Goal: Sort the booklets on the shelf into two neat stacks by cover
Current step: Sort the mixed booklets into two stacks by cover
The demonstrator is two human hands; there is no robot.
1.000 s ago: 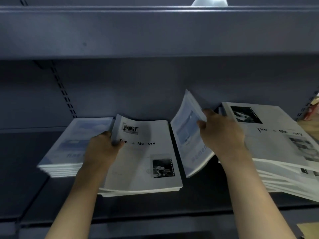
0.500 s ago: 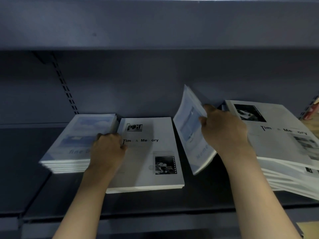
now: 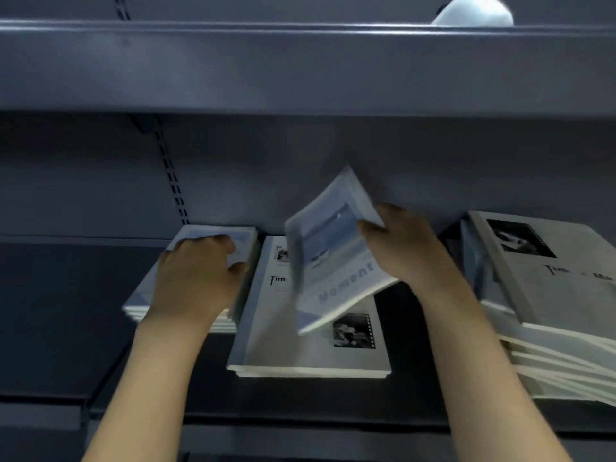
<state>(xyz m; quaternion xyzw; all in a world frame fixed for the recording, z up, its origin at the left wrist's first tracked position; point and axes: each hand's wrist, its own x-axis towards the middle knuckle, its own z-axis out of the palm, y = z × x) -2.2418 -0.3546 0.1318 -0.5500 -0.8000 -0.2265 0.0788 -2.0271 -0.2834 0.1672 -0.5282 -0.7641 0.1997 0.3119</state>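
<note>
The step in hand is carrying one blue-cover booklet (image 3: 328, 258) toward its own stack; the right hand (image 3: 405, 246) pinches it at its upper right edge, thumb on the cover and fingers behind, and holds it tilted in the air above the grey-cover stack (image 3: 310, 341), which serves here as the landmark. That grey stack lies flat on the shelf (image 3: 300, 415), squared and only a few booklets deep; the carried booklet hangs over its upper middle, apart from it, with the word "Moment" legible on the blue cover.

Just left of the grey stack, almost touching it, sits the blue-cover stack (image 3: 146, 298); the left hand (image 3: 200, 278) lies on top of it, fingers curled over the far end and thumb at the side next to the grey stack, apparently steadying or squaring it. Well to the right of the grey stack lies the unsorted pile (image 3: 546, 308), fanned and uneven, with a grey cover uppermost and some blue showing at its left edge; so the sorting looks partly done.

The next move likely calls for swinging the booklet further left, past the grey stack, levelling it, and lifting the left hand clear so it can land flush on the blue stack; the limp paper may sag or skew, so the edges will want aligning.
</note>
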